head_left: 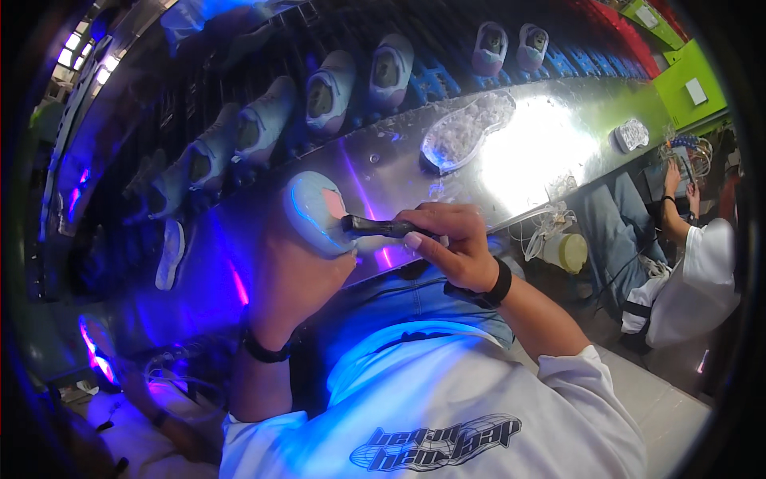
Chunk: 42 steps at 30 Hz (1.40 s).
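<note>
My left hand (299, 275) is wrapped round a pale shoe (313, 209) with its toe end upward. A bright blue line curves along the shoe's side, and a pinkish patch shows on its upper. Between the thumb and fingers of my right hand (456, 242) is a dark-handled brush (387, 228). Its far end meets the shoe beside the pinkish patch; the bristles are hard to make out. Both hands are above the near edge of a shiny metal bench (375, 164).
Pale shoes (329, 92) stand in a row on a dark conveyor behind the bench. A rough whitish sole-shaped piece (467, 132) lies right of centre, a white sole (169, 255) at left. A pale yellow cup (571, 252) is near my right elbow. Other people sit at right and lower left.
</note>
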{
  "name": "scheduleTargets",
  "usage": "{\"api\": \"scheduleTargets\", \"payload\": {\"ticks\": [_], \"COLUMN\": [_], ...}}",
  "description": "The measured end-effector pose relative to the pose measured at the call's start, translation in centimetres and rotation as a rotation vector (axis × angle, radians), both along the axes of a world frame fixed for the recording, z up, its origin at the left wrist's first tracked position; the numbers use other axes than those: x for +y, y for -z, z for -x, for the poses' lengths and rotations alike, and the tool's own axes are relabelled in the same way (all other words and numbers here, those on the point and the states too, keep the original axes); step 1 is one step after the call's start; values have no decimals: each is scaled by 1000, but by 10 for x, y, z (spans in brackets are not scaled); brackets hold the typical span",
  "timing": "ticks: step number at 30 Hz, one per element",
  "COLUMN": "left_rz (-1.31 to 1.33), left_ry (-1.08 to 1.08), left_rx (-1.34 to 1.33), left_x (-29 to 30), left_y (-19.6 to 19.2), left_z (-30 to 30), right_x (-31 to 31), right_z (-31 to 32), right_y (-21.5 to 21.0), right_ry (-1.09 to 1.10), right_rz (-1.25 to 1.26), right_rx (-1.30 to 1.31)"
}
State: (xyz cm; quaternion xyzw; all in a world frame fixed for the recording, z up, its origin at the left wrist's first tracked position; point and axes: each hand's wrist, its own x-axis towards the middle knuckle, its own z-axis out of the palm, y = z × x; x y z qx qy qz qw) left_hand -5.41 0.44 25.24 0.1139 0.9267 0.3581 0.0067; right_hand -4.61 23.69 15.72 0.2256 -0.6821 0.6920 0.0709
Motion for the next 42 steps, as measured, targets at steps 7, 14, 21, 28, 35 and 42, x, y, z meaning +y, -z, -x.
{"api": "scheduleTargets", "payload": {"ticks": [7, 14, 21, 28, 35, 42], "left_rz": [55, 196, -438, -795, -905, -775], "left_ry": [9, 19, -4, 130, 104, 293], "left_rx": [-129, -161, -123, -355, -413, -415], "left_x": [-5, -36, -67, -20, -12, -4], "left_y": [-6, 13, 45, 7, -6, -8], "left_z": [10, 8, -11, -55, -65, -70], "right_x": [-3, 5, 21, 15, 19, 38], "right_z": [-15, -30, -30, -28, -71, -56], "right_y": [19, 29, -36, -85, -70, -100], "right_ry": [24, 74, -131, -2, 97, 172], "right_rz": [-15, -90, 118, -5, -194, -206], "right_rx": [-123, -302, -658, -535, -255, -308]}}
